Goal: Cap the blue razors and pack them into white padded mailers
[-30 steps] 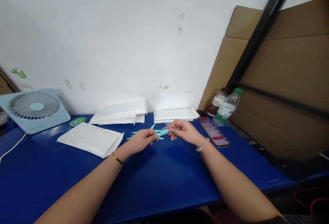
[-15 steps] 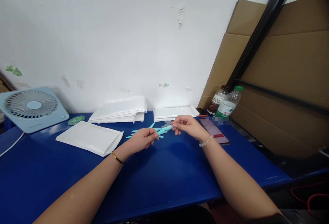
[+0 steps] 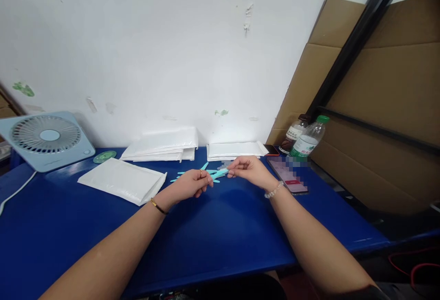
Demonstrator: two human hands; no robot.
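Note:
A slim turquoise tool (image 3: 219, 174), shaped like an eyebrow razor, is held level between my hands just above the table. My left hand (image 3: 190, 183) pinches its left end between thumb and fingers. At its right end, my right hand (image 3: 248, 170) has thumb and fingertips closed on the tip; whether a small clear cover sits there I cannot make out. Several more turquoise tools (image 3: 205, 166) lie crossed on the table behind my left hand, partly hidden by it. Small clear plastic pieces (image 3: 225, 164) lie just behind my right hand.
White padded envelopes lie on the blue table (image 3: 213, 236): one (image 3: 120, 180) at left, a stack (image 3: 160, 146) and a flat pile (image 3: 237, 149) by the wall. A fan (image 3: 51, 139) stands far left. A phone (image 3: 283, 171) and bottles (image 3: 305, 141) are at right, beside cardboard (image 3: 385, 121).
Both hands keep hold of the turquoise tool, almost in the same place. My right hand has come very slightly closer to the left. The whole view has shifted a little.

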